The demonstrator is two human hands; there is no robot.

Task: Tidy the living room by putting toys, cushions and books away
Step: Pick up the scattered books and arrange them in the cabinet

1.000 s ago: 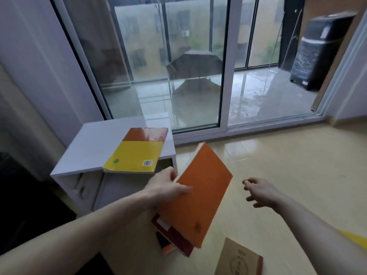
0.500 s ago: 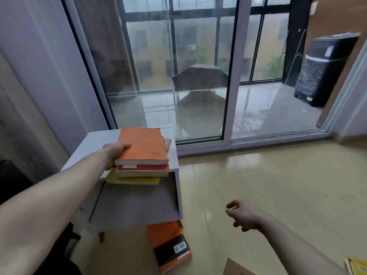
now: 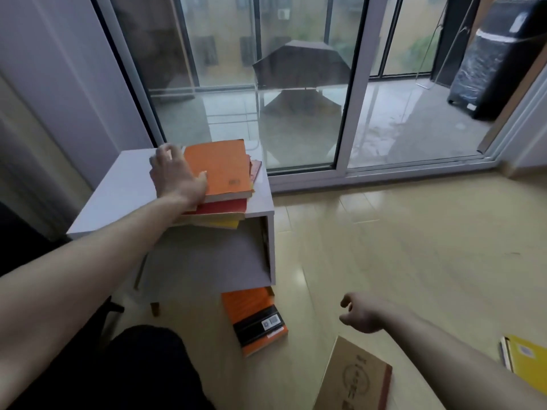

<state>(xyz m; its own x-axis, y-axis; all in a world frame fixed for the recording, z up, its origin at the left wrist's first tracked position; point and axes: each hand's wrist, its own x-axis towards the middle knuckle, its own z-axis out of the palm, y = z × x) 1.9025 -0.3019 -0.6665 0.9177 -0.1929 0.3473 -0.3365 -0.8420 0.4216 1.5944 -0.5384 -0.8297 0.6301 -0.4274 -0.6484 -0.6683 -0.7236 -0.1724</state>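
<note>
Books (image 3: 220, 184) lay stacked on the white tabletop (image 3: 118, 193) of a small cabinet by the sliding glass door (image 3: 251, 84): an orange book (image 3: 219, 168) on top, a red book (image 3: 225, 207) under it and a yellow book (image 3: 225, 223) at the bottom, jutting over the front edge. The left hand (image 3: 174, 176) rested on the stack's left side, its thumb lying on the orange cover and its fingers (image 3: 165, 150) spread loosely over the far left corner, not gripping. The right hand (image 3: 362, 316) hung above the floor (image 3: 414, 247), fingers loosely curled and holding nothing. On the floor an orange-and-black book (image 3: 257, 318) lay partly under the cabinet, a brown book (image 3: 355, 380) lay near the right forearm, and another yellow book (image 3: 527, 362) lay at the right edge.
</note>
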